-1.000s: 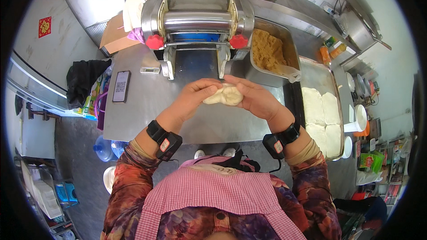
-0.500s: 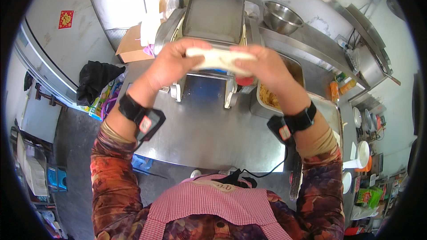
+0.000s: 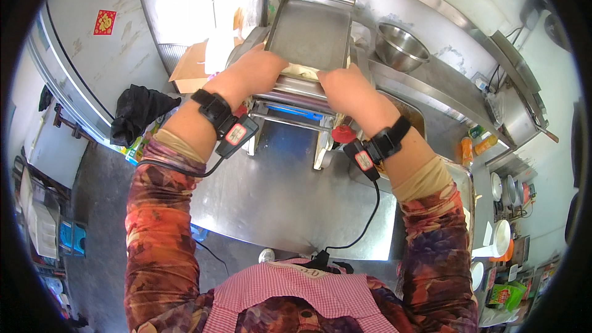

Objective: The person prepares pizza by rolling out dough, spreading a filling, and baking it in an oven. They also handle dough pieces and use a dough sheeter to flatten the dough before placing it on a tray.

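A pale piece of dough [image 3: 301, 71] stretches between my two hands at the lower end of the steel feed tray of a dough-rolling machine [image 3: 310, 32], just above its roller. My left hand [image 3: 254, 73] is closed on the dough's left end. At the other end my right hand [image 3: 347, 88] grips it, knuckles up. The fingertips of both hands are largely hidden behind the backs of the hands. A red knob [image 3: 343, 134] on the machine shows below my right hand.
The machine stands on a steel table [image 3: 290, 203]. A deep steel pan [image 3: 419, 113] is partly hidden behind my right arm. On the shelf at right rests a steel bowl [image 3: 402, 47]. A cardboard box [image 3: 189, 69] and a black bag [image 3: 140, 114] are at left. A cable [image 3: 374, 222] hangs from my right wrist.
Both hands have moved forward, away from me, carrying the dough from in front of the machine onto the low end of its tray. The view has shifted slightly.
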A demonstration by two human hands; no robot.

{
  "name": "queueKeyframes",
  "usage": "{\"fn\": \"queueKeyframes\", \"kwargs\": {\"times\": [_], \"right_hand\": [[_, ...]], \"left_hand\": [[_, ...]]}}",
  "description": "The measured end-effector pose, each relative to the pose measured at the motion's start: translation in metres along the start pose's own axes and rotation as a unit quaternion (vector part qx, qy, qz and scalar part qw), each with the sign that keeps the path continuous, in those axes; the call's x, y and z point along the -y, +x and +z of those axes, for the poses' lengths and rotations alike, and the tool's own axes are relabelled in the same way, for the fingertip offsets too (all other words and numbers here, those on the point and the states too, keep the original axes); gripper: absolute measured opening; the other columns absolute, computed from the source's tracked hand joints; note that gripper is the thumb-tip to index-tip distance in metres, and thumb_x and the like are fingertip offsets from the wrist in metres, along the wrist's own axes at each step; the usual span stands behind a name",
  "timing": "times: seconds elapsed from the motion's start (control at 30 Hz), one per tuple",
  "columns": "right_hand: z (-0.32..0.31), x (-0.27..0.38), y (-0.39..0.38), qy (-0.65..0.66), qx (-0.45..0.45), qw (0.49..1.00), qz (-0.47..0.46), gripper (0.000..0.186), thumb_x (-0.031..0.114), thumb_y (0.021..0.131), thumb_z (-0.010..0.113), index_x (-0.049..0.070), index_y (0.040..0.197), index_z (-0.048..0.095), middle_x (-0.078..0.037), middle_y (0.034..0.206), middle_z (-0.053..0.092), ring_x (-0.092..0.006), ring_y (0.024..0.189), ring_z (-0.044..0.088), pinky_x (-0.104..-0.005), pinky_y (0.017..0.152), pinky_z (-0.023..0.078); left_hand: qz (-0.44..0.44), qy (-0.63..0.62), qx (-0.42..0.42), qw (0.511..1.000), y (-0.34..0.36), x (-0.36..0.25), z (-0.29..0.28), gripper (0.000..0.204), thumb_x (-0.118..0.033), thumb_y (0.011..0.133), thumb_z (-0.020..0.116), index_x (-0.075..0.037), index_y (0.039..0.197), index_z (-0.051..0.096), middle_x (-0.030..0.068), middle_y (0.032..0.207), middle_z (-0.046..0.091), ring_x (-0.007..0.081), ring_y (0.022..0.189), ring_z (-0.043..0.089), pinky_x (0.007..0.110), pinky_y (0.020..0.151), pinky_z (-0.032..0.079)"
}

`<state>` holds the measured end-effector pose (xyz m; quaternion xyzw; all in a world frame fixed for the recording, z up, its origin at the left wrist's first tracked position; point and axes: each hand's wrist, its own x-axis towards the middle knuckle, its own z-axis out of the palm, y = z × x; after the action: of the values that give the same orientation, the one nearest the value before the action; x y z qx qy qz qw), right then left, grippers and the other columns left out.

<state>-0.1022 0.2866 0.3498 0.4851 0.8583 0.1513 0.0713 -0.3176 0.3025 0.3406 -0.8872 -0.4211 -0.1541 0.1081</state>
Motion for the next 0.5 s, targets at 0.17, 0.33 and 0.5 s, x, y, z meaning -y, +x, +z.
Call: {"fn": "queueKeyframes", "kwargs": {"times": [0.17, 0.33, 0.5], "right_hand": [[0.009, 0.015, -0.043, 0.132, -0.189, 0.973, -0.028, 0.033, 0.004, 0.077, 0.055, 0.006, 0.109, 0.061, -0.013, 0.098, 0.065, -0.0307, 0.099, 0.061, -0.0589, 0.100, 0.033], [0.025, 0.028, -0.096, 0.216, -0.329, 0.916, -0.078, 0.035, 0.000, 0.075, 0.055, 0.006, 0.109, 0.061, -0.014, 0.106, 0.062, -0.0301, 0.108, 0.057, -0.0572, 0.104, 0.032], [0.045, 0.031, -0.149, 0.261, -0.306, 0.907, -0.124, 0.036, -0.002, 0.071, 0.060, 0.006, 0.106, 0.063, -0.012, 0.107, 0.062, -0.0303, 0.108, 0.057, -0.0473, 0.100, 0.041]], "left_hand": [[-0.104, 0.059, 0.164, 0.979, -0.001, -0.023, -0.008, 0.039, -0.011, 0.073, 0.060, 0.001, 0.110, 0.056, 0.0182, 0.094, 0.066, 0.0353, 0.098, 0.060, 0.048, 0.105, 0.029], [-0.106, -0.056, 0.134, 0.984, 0.007, -0.031, -0.004, 0.044, -0.013, 0.072, 0.056, 0.004, 0.113, 0.057, 0.0223, 0.103, 0.065, 0.0363, 0.103, 0.060, 0.044, 0.104, 0.034], [-0.060, -0.089, 0.130, 0.986, 0.003, -0.029, -0.004, 0.056, -0.010, 0.071, 0.056, -0.001, 0.126, 0.050, 0.0217, 0.119, 0.058, 0.0353, 0.114, 0.053, 0.035, 0.097, 0.042]]}}
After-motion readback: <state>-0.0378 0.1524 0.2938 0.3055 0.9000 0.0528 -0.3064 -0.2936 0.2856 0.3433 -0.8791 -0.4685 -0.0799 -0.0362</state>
